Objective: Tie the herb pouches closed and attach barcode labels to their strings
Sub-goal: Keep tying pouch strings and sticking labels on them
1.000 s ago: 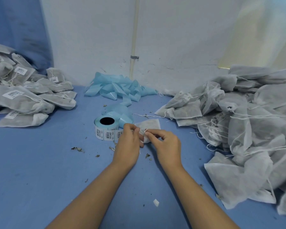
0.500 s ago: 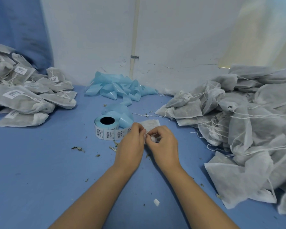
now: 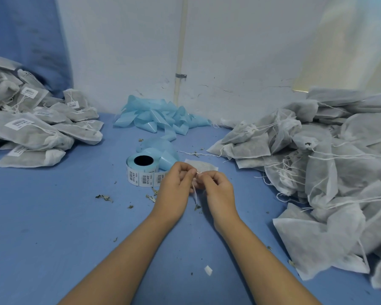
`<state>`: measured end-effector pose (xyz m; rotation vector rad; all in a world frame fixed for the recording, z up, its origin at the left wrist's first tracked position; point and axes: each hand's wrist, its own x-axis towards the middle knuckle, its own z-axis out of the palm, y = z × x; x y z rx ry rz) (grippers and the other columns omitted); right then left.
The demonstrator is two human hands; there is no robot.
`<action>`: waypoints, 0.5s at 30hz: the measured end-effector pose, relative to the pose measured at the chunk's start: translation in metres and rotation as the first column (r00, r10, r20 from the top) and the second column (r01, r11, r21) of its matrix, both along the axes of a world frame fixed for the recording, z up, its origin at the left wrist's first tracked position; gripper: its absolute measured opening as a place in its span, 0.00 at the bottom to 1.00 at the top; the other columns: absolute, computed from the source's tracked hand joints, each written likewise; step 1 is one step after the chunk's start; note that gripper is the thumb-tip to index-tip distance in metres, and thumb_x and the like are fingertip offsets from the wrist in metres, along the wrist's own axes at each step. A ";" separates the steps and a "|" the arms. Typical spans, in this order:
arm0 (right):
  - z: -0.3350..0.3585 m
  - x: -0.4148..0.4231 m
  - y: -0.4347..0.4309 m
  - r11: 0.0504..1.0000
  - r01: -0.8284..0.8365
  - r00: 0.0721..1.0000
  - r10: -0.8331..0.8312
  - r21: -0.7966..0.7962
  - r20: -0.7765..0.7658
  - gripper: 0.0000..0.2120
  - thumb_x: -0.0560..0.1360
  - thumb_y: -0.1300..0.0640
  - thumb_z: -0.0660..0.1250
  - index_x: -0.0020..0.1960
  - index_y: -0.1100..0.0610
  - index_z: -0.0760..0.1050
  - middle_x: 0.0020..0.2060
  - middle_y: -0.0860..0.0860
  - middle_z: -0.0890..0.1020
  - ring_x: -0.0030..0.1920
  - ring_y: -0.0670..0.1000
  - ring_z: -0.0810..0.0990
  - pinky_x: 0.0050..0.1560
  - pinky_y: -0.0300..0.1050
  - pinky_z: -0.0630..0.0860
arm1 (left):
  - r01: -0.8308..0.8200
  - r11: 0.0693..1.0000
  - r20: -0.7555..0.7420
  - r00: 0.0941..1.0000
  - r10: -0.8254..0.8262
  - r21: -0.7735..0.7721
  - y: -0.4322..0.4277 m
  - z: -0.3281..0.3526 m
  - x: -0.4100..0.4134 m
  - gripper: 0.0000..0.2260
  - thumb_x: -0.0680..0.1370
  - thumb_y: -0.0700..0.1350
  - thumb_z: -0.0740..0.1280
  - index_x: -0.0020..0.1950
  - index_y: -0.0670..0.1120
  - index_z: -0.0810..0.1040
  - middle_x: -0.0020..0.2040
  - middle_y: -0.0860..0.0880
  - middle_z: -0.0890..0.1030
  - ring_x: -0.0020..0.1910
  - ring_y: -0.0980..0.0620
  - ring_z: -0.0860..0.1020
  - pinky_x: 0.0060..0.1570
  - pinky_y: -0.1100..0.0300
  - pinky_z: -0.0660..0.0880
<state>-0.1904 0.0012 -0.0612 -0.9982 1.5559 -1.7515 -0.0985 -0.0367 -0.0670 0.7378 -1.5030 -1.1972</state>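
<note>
Both hands meet over the middle of the blue table [image 3: 53,227], fingers curled in tight. Left hand [image 3: 174,190] and right hand [image 3: 218,192] each pinch the thin white string [image 3: 195,194] between thumb and fingertips; its loose end dangles down between the wrists. Just beyond the knuckles lies the pouch [image 3: 204,167], a flat rectangle of soft white nonwoven fabric with dark herb flecks showing through.

Left of it, touching nothing but the table, stands the label roll [image 3: 142,171]: pale blue glossy backing wound round a black core, white stickers printed with barcodes and small characters too small to read. Spent blue backing strip [image 3: 161,117] lies crumpled far against the white wall. At far left sits a heap of labelled pouches [image 3: 31,128], each with a barcode sticker. At right, a larger heap of unlabelled pouches [image 3: 328,172] trails loose drawstrings. Dry leaf crumbs [image 3: 105,197] dot the table.
</note>
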 end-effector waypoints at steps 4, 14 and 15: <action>0.005 -0.003 0.003 0.996 -0.085 0.983 0.085 -0.007 0.165 0.07 0.74 0.63 0.64 0.38 0.59 0.76 0.28 0.47 0.80 0.29 0.42 0.76 0.30 0.30 0.71 | 0.000 1.000 0.035 0.999 0.001 -0.031 -0.002 0.000 0.001 0.06 0.80 0.39 0.62 0.44 0.46 0.73 0.35 0.52 0.81 0.30 0.62 0.77 0.37 0.69 0.73; 0.004 -0.009 0.000 0.994 -0.100 0.955 0.106 -0.036 0.276 0.09 0.76 0.57 0.66 0.38 0.55 0.79 0.33 0.49 0.79 0.36 0.46 0.76 0.40 0.38 0.70 | -0.038 0.996 -0.045 0.998 0.042 0.086 -0.011 -0.004 0.004 0.06 0.80 0.38 0.62 0.45 0.45 0.73 0.39 0.46 0.81 0.32 0.59 0.81 0.33 0.69 0.74; 0.003 -0.009 -0.001 0.996 -0.082 0.963 0.087 -0.032 0.256 0.09 0.77 0.56 0.66 0.39 0.55 0.78 0.34 0.50 0.79 0.36 0.47 0.76 0.40 0.38 0.71 | -0.033 0.995 -0.049 0.998 0.037 0.089 -0.011 -0.004 0.003 0.06 0.80 0.38 0.62 0.45 0.46 0.73 0.39 0.46 0.81 0.32 0.59 0.81 0.33 0.69 0.74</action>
